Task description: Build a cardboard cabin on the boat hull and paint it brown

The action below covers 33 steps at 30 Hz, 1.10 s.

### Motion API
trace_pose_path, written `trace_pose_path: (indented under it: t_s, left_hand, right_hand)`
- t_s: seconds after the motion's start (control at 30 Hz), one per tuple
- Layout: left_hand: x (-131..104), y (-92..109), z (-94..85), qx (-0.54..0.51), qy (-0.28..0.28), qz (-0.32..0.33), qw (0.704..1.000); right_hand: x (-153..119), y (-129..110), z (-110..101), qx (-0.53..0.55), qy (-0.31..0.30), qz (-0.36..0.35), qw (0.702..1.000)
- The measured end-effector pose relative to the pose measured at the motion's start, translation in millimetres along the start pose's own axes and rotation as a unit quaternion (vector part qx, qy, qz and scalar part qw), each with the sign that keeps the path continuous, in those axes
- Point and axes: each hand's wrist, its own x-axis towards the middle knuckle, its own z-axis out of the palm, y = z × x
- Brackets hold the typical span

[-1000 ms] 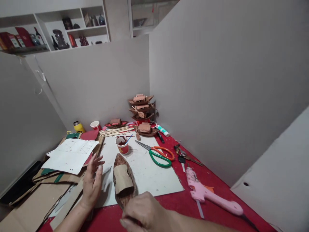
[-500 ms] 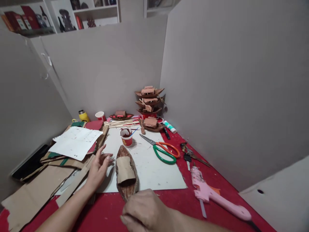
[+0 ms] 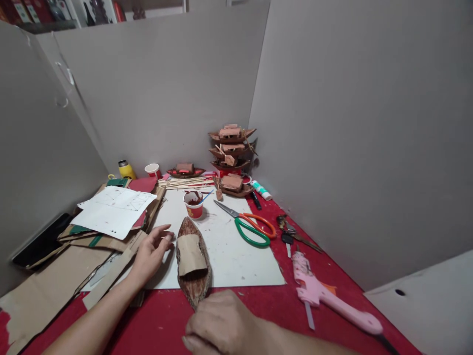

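A small cardboard model boat (image 3: 193,286) lies lengthwise before me, partly on a white sheet (image 3: 236,266). Its hull is streaked red-brown, and a plain tan curved cardboard canopy (image 3: 191,254) arches over its middle. To the left of the boat rests my left hand (image 3: 152,251), fingers apart and loosely bent, holding nothing and not touching the hull. My right hand (image 3: 221,323) is closed at the boat's near tip, knuckles up. Its fingertips are mostly hidden, so what it grips cannot be made out.
Beyond the boat stands a paper cup (image 3: 194,211) of brown paint. Right of it lie scissors (image 3: 246,222), keys (image 3: 287,240) and a pink glue gun (image 3: 318,293). Cardboard pieces (image 3: 62,276) are piled left. Finished model boats (image 3: 232,148) are stacked at the back.
The view has tipped slightly downward. My left hand's fingers have lowered a little beside the boat. The boat and my right hand look almost unmoved.
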Motion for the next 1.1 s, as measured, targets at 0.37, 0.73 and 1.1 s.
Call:
trace_pose_path:
  t_s: [0.37, 0.73, 1.1]
  left_hand:
    - [1.4, -3.3, -3.6, -0.024, -0.006, -0.015, 1.000]
    - [-4.3, -4.5, -0.3, -0.116, -0.087, -0.093, 0.985]
    - [-14.6, 1.4, -0.8, -0.189, -0.123, -0.165, 0.960]
  right_hand:
    - [-2.7, -0.8, -9.7, -0.097, 0.043, 0.211, 0.972]
    - [-1.5, 15.8, 10.9, -0.079, -0.031, 0.348, 0.934]
    - [-0.4, 19.9, 8.6, 0.012, -0.004, 0.380, 0.925]
